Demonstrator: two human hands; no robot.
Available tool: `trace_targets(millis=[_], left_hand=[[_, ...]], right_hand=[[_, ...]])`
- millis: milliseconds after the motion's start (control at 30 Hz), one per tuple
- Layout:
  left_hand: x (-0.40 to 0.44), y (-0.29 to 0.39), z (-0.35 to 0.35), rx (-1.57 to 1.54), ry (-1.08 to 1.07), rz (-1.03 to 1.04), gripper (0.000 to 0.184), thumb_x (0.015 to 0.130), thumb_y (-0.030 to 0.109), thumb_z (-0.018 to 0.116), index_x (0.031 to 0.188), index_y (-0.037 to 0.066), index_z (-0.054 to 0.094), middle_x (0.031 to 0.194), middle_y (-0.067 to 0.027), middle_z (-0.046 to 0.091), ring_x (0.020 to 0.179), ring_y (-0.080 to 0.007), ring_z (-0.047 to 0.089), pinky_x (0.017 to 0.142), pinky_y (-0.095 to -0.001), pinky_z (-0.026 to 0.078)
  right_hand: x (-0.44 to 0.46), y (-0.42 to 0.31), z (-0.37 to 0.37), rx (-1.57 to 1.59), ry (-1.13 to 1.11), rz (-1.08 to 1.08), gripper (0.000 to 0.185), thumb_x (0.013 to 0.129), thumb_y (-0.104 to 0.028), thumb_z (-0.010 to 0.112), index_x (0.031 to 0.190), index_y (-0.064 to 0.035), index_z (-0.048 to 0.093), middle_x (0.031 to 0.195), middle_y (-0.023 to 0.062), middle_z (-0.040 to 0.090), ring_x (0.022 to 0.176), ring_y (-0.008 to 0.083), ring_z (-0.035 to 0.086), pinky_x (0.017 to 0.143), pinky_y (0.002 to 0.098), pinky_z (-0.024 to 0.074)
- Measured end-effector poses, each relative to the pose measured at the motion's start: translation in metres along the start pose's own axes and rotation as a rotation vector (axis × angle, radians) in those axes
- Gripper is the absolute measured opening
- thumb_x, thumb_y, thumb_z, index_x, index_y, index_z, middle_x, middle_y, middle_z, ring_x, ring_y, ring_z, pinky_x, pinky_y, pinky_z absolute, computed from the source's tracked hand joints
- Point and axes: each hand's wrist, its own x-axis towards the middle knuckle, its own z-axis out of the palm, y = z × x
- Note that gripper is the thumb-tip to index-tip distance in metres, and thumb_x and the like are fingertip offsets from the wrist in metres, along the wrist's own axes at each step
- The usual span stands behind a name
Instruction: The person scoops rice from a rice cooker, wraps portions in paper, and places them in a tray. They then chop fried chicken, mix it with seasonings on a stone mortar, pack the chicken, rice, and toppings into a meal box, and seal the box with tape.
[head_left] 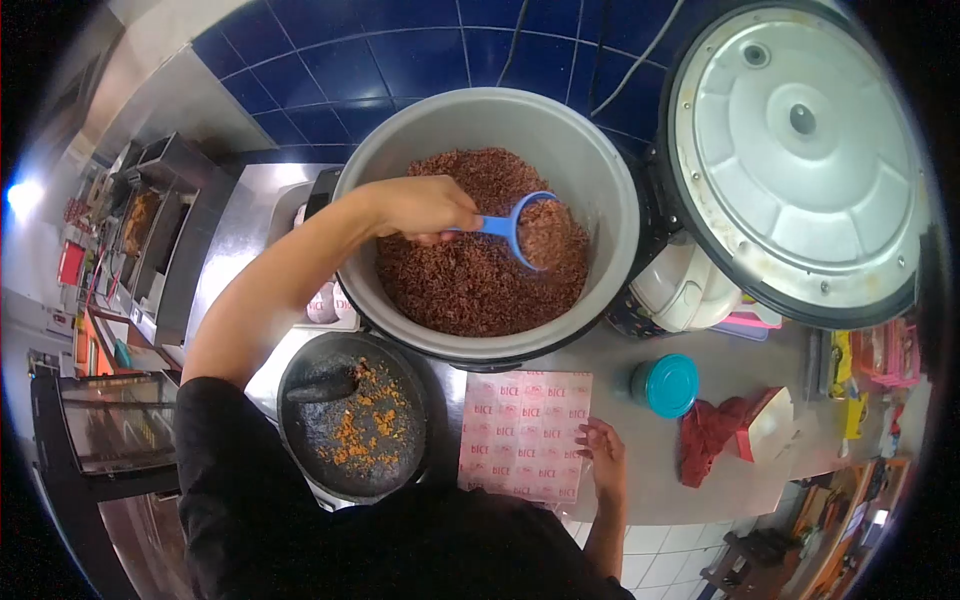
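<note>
My left hand (430, 208) is closed around the handle of a blue rice scoop (497, 225). The scoop's round bowl is full of reddish-brown cooked rice (545, 235) and is held over the rice in a large grey rice cooker pot (610, 200). In front of the pot lies a sheet of pink-and-white printed wrapping paper (520, 430). My right hand (603, 455) rests at the paper's right edge, fingers a little apart and fingertips touching it.
Left of the paper stands a dark stone mortar (415, 450) with a pestle (322, 388) and orange-brown crumbs. To the right are a teal-lidded container (668, 386), a dark red cloth (705, 440) and a white jug (680, 290). The cooker's raised lid (800, 170) hangs at upper right.
</note>
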Motion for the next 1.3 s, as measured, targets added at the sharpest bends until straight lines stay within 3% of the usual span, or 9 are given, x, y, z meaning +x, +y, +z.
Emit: trace_targets(millis=[200,433,733,833,900,967,1067,1233,1300], left_hand=[[0.050,0.031,0.024,0.456,0.020,-0.108,0.029,0.090,0.018,0.057,0.074,-0.005,0.064,0.059,-0.0127,0.056,0.052,-0.0225,0.054,0.048,-0.0397,0.041],[0.048,0.033,0.056,0.474,0.027,-0.014,0.028,0.088,0.015,0.056,0.079,-0.008,0.067,0.059,-0.0142,0.056,0.052,-0.0280,0.054,0.052,-0.0449,0.043],[-0.064,0.003,0.018,0.058,-0.160,-0.008,0.030,0.100,0.029,0.060,0.093,0.001,0.069,0.066,-0.0002,0.051,0.052,-0.0087,0.041,0.048,-0.0267,0.032],[-0.110,0.006,0.026,-0.108,-0.042,0.059,0.028,0.100,0.027,0.060,0.101,0.001,0.071,0.064,0.0033,0.049,0.046,-0.0065,0.034,0.043,-0.0235,0.025],[-0.138,0.001,0.037,-0.237,0.115,0.075,0.035,0.102,0.033,0.058,0.110,0.001,0.071,0.065,0.0019,0.052,0.046,-0.0061,0.036,0.041,-0.0237,0.025],[-0.165,-0.016,0.053,-0.277,0.151,0.073,0.037,0.103,0.034,0.057,0.113,0.001,0.071,0.066,0.0005,0.054,0.045,-0.0061,0.038,0.040,-0.0237,0.025],[-0.192,-0.045,0.112,-0.580,0.146,0.081,0.041,0.105,0.037,0.053,0.109,0.000,0.069,0.069,-0.0042,0.059,0.044,-0.0065,0.041,0.038,-0.0218,0.026],[-0.174,-0.118,0.283,-0.866,0.132,-0.049,0.032,0.102,0.033,0.057,0.103,0.002,0.065,0.071,-0.0020,0.057,0.050,-0.0072,0.046,0.040,-0.0209,0.031],[-0.142,-0.160,0.354,-0.934,0.158,-0.060,0.030,0.102,0.029,0.056,0.107,0.001,0.066,0.072,-0.0009,0.058,0.055,-0.0072,0.049,0.045,-0.0209,0.034]], right_hand=[[-0.004,-0.016,0.001,0.009,-0.022,-0.054,0.046,0.103,-0.035,0.062,0.133,-0.0015,0.059,0.116,0.0101,0.068,0.098,0.0177,0.065,0.083,0.0322,0.0536],[-0.006,-0.010,-0.001,0.024,0.025,-0.014,0.044,0.104,-0.034,0.060,0.133,-0.0013,0.059,0.114,0.0088,0.069,0.097,0.0158,0.064,0.084,0.0316,0.0528],[-0.002,-0.019,0.018,-0.058,-0.066,-0.128,0.035,0.106,-0.026,0.057,0.132,-0.0032,0.061,0.119,0.0099,0.069,0.099,0.0166,0.065,0.084,0.0311,0.0526],[-0.012,0.003,0.008,-0.202,-0.013,-0.185,0.042,0.102,-0.031,0.062,0.132,-0.0026,0.059,0.119,0.0140,0.069,0.102,0.0253,0.068,0.086,0.0400,0.0538],[-0.027,0.024,0.007,-1.016,0.277,-0.156,0.062,0.094,-0.041,0.069,0.139,-0.0015,0.053,0.128,0.0195,0.066,0.118,0.0369,0.062,0.099,0.0483,0.0490],[-0.044,0.038,0.014,-1.062,0.349,-0.028,0.069,0.091,-0.046,0.071,0.140,-0.0017,0.051,0.129,0.0220,0.064,0.122,0.0404,0.058,0.102,0.0505,0.0463],[-0.052,0.054,0.012,-1.060,0.324,0.133,0.079,0.087,-0.048,0.073,0.144,-0.0024,0.044,0.125,0.0234,0.065,0.119,0.0439,0.060,0.100,0.0513,0.0479],[-0.040,0.069,0.002,-0.904,0.224,0.029,0.045,0.089,-0.039,0.073,0.111,-0.0007,0.066,0.092,0.0185,0.073,0.091,0.0360,0.072,0.078,0.0488,0.0538],[-0.041,0.062,0.004,-0.458,0.224,-0.127,0.034,0.092,-0.033,0.072,0.093,0.0007,0.066,0.078,0.0164,0.067,0.074,0.0255,0.067,0.070,0.0422,0.0504]])
